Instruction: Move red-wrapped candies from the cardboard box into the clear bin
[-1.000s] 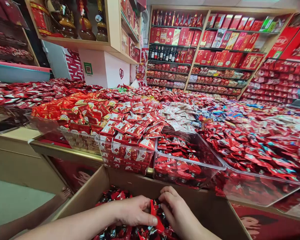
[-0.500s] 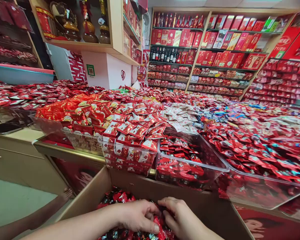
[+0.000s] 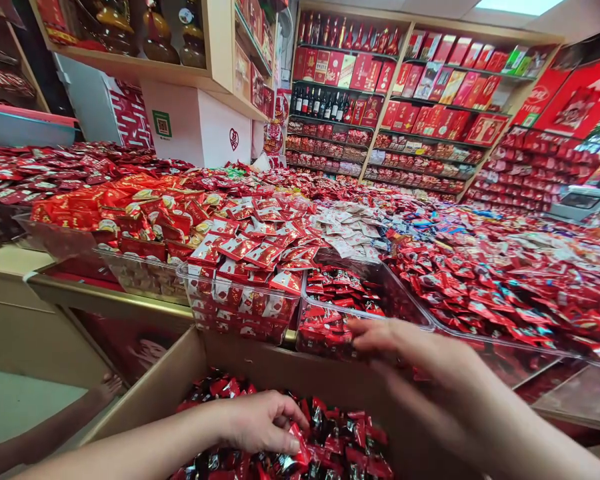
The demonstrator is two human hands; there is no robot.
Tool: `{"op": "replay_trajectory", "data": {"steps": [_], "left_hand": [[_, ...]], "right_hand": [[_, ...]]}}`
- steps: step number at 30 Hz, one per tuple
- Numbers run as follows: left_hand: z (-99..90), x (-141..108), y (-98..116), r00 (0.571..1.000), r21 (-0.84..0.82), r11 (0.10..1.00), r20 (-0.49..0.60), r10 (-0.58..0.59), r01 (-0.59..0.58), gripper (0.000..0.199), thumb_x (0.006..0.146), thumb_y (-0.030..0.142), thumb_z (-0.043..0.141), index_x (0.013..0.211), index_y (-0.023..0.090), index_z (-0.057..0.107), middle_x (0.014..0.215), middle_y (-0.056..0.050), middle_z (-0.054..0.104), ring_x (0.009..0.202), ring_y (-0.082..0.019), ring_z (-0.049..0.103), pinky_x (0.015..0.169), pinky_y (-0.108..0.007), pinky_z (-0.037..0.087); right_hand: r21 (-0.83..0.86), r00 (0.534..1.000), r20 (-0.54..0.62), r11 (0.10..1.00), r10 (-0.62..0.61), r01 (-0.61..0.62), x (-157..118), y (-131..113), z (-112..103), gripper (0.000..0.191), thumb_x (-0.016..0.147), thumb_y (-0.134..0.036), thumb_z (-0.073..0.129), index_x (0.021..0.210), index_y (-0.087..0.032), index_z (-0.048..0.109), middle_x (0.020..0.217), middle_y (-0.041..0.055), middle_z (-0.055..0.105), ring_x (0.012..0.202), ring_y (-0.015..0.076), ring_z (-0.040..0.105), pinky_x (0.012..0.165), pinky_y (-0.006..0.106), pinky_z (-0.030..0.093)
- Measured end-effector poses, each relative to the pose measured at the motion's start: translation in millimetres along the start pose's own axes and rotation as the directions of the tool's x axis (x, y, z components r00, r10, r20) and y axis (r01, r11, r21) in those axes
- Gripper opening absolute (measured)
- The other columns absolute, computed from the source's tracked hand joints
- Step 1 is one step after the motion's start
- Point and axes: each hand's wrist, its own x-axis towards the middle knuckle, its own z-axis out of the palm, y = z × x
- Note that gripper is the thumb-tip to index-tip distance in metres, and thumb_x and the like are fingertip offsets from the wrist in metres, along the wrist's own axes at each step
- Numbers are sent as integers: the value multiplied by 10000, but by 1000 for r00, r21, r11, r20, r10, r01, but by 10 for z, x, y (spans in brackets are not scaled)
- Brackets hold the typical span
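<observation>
My left hand (image 3: 265,421) is down in an open cardboard box (image 3: 260,363), its thumb and fingers closed on a red wrapped candy (image 3: 300,448). Around it in the box lie many red and black wrapped candies (image 3: 350,437). My right hand (image 3: 425,357) is raised above the box's right part, blurred by motion, with fingers stretched out and apart. I see nothing in it. Behind its fingertips stands a clear plastic bin (image 3: 365,310), partly filled with red and black packets (image 3: 337,287); whether the fingers touch it I cannot tell.
Left of that bin, another clear bin (image 3: 240,300) is heaped with red and white packets. Further heaps of red packets (image 3: 470,280) cover the counter to the right. White packets (image 3: 347,230) lie behind. Shelves (image 3: 375,127) with bottles and boxes line the back. Someone's bare foot (image 3: 107,390) shows at left.
My right hand has lifted out of the box, up and to the right, away from my left hand. The left stays low in the box. The view has shifted slightly.
</observation>
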Motion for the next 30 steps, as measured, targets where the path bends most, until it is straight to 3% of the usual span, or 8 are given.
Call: {"op": "replay_trajectory", "data": {"steps": [4, 7, 11, 17, 22, 30], "left_hand": [[-6, -11, -2, 1000, -21, 999, 6, -26, 27, 414, 583, 415, 573, 951, 228, 545, 670, 35, 493, 559, -79, 381, 560, -187, 335], [-8, 0, -20, 1000, -57, 998, 19, -20, 21, 411, 585, 404, 576, 953, 225, 540, 632, 41, 474, 527, -72, 355, 519, -176, 312], [-13, 7, -29, 1000, -76, 997, 30, 8, -6, 412, 582, 394, 585, 950, 214, 544, 626, 41, 456, 535, -71, 345, 489, -163, 279], [-29, -7, -26, 1000, -7, 1000, 25, -6, 6, 415, 576, 398, 582, 950, 220, 548, 622, 41, 463, 514, -69, 331, 482, -166, 289], [-38, -32, -9, 999, 24, 1000, 30, -11, 10, 408, 575, 391, 578, 952, 239, 552, 638, 38, 472, 519, -71, 344, 466, -162, 278], [-28, -33, -41, 999, 50, 998, 42, -28, 26, 433, 554, 403, 587, 960, 257, 550, 642, 37, 487, 511, -73, 352, 474, -166, 300]], "right_hand": [[-300, 980, -144, 938, 137, -175, 287, 373, -207, 220, 766, -209, 381, 972, -192, 456, 814, 40, 591, 691, 140, 549, 593, 235, 400], [-520, 969, -90, 819, 228, -241, 510, 675, -199, 149, 756, -192, 373, 865, -163, 471, 648, 28, 572, 568, 136, 518, 501, 220, 346], [-723, 965, 4, 667, 263, -179, 717, 906, -144, 158, 756, -182, 360, 827, -165, 500, 668, 55, 556, 590, 139, 497, 490, 218, 294], [-767, 974, 80, 637, 214, -77, 857, 1052, -120, 145, 743, -187, 385, 749, -162, 527, 669, 63, 560, 761, 172, 471, 567, 224, 307], [-797, 946, 98, 593, 309, -111, 885, 1198, -94, 183, 758, -208, 360, 795, -153, 532, 750, 81, 576, 726, 168, 508, 567, 233, 330], [-811, 944, 113, 578, 311, -93, 916, 1184, -89, 202, 767, -235, 362, 788, -143, 540, 762, 100, 581, 724, 178, 529, 570, 240, 349]]}}
